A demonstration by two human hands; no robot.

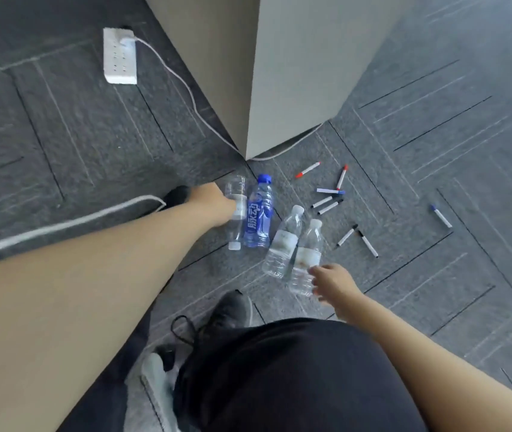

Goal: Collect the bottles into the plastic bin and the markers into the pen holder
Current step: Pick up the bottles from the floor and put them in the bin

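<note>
Clear white-labelled plastic bottle [307, 254] lies on the grey carpet floor [435, 275], cap pointing away, base touching the spread right hand [332, 285]. Left hand [217, 202] grips the leftmost clear plastic bottle [237, 232].

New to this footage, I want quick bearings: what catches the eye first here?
The blue bottle stands out mid-floor on the grey carpet; the left hand holds a clear bottle beside it, and the right hand reaches for two more clear bottles nearer. Markers lie scattered to their right.
</note>
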